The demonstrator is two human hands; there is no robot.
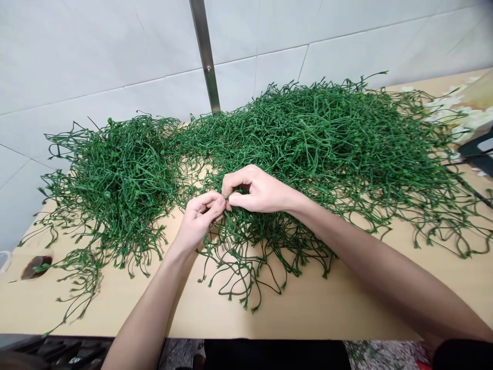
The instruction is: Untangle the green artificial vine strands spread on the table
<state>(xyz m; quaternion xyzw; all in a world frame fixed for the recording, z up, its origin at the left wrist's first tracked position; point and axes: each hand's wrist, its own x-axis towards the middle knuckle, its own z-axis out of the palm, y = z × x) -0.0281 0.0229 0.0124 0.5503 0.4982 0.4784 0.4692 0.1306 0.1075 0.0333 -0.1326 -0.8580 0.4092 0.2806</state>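
My left hand (203, 216) and my right hand (257, 190) meet above the middle of the table, fingertips touching. Both are closed in a pinch on a thin green artificial plant stem (227, 213); most of it is hidden by the fingers. Just below and behind the hands spreads a tangled pile of green artificial stems (316, 128), curly, with small star-like tips. Several loose stems (246, 277) hang out of the pile toward the table's front edge. To the left lies a second heap of the same stems (123, 180).
The pale wooden table (308, 313) stands against a white tiled wall (96, 51) with a metal post (206, 61). A round hole (36, 267) is cut near the table's left edge. White artificial flowers (462, 113) and a dark object (477, 151) lie at the far right.
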